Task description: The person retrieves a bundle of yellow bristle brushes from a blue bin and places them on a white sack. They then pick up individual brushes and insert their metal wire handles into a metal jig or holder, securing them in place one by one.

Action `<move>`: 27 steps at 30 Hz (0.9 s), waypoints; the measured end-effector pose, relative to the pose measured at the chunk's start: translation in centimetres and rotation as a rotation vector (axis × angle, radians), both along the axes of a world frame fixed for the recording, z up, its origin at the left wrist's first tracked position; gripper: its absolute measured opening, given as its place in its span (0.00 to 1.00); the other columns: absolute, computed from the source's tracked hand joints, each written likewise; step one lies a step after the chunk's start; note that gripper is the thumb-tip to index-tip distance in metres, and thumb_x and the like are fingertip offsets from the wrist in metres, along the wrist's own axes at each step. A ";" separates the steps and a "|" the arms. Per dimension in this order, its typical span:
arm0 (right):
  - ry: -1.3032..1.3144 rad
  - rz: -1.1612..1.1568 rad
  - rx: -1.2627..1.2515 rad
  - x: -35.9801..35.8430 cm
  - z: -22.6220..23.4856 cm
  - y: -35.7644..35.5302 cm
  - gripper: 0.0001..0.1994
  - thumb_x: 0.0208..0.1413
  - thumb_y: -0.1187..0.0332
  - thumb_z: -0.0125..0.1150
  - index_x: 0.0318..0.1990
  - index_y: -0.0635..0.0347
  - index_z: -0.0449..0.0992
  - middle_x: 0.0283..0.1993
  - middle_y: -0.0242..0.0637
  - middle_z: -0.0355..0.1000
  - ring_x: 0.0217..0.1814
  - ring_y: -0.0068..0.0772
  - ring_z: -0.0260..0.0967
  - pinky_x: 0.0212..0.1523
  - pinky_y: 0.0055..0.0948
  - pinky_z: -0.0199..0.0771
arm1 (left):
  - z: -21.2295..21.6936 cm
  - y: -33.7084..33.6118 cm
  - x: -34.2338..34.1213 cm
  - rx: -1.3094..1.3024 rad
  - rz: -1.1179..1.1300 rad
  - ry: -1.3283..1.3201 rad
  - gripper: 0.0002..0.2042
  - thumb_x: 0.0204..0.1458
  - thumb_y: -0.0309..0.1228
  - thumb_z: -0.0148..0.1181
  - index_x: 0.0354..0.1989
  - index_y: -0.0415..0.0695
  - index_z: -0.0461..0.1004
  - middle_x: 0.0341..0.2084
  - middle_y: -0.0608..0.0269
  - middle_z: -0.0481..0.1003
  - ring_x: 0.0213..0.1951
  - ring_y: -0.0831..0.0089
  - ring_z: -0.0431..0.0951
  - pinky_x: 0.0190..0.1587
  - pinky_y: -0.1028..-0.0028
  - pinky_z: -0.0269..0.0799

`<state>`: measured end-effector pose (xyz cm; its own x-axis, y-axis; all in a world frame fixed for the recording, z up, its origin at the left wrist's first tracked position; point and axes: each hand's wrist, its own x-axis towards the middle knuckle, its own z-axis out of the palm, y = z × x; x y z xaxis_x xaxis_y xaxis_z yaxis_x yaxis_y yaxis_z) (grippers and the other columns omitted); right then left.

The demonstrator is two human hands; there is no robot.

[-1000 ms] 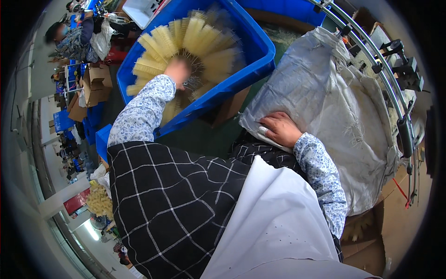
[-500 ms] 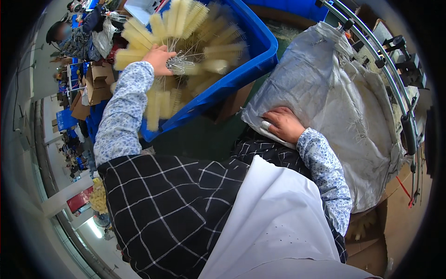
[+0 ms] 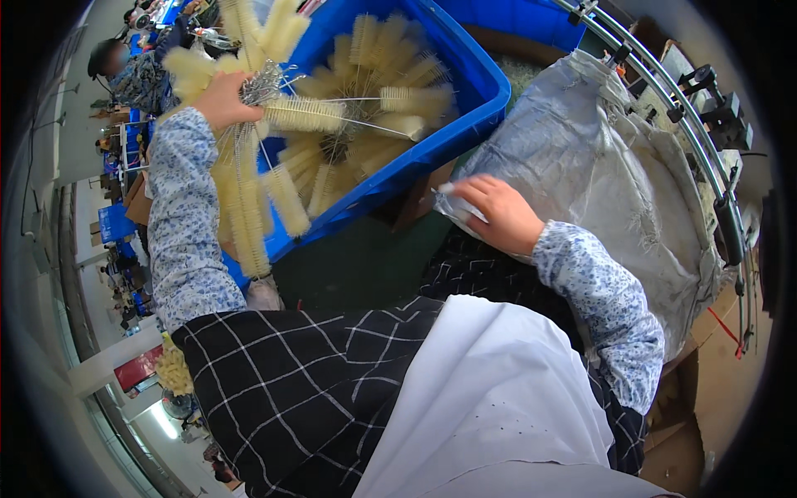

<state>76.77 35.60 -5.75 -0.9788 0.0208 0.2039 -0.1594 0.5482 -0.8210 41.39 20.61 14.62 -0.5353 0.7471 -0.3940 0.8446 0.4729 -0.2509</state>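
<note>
A bundle of bottle brushes [image 3: 246, 187] with pale yellow bristles fans out around my left hand [image 3: 222, 101]. My left fingers are closed round their looped wire ends, at the left side of the blue bin [image 3: 465, 79]. More bottle brushes [image 3: 365, 70] lie inside the bin, and some from the bundle reach across them. My right hand [image 3: 502, 212] is over the near left corner of a grey woven sack [image 3: 598, 158]. Its thumb and fingers are apart, slightly blurred, with a white wrap on one finger. Whether a fingertip touches the sack's edge I cannot tell.
Curved metal rails [image 3: 664, 91] run along the right, beside the sack. Cardboard [image 3: 722, 349] stands at the lower right. A person [image 3: 137, 75] sits at the far left, near benches and boxes. Another blue container [image 3: 531, 21] is at the back.
My left hand has moved left and slightly nearer with the bundle, drawing it away from the brushes in the bin. My right hand, flat on the sack before, has lifted and shifted slightly left.
</note>
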 end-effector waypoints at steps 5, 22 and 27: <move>0.314 -0.466 0.215 -9.0 3.0 -2.8 0.28 0.42 0.66 0.58 0.52 0.63 0.57 0.51 0.44 0.59 0.55 0.46 0.53 0.55 0.38 0.54 | 3.6 -0.3 0.5 0.210 0.063 -0.116 0.29 0.33 0.36 0.63 0.46 0.37 0.64 0.37 0.49 0.64 0.42 0.61 0.65 0.47 0.70 0.61; 0.317 -0.508 0.586 -5.2 9.1 6.3 0.14 0.42 0.77 0.47 0.40 0.55 0.68 0.34 0.35 0.71 0.36 0.36 0.69 0.33 0.32 0.71 | 6.6 1.0 5.6 0.433 0.088 -0.531 0.25 0.34 0.27 0.60 0.46 0.35 0.64 0.33 0.62 0.70 0.37 0.77 0.69 0.43 0.76 0.65; 0.082 -0.637 -0.259 -4.7 5.7 10.2 0.09 0.55 0.71 0.43 0.41 0.60 0.67 0.30 0.35 0.71 0.32 0.27 0.69 0.29 0.27 0.68 | 6.4 2.4 5.7 0.301 -0.033 -0.561 0.21 0.37 0.20 0.55 0.44 0.38 0.61 0.34 0.61 0.70 0.40 0.76 0.69 0.45 0.76 0.64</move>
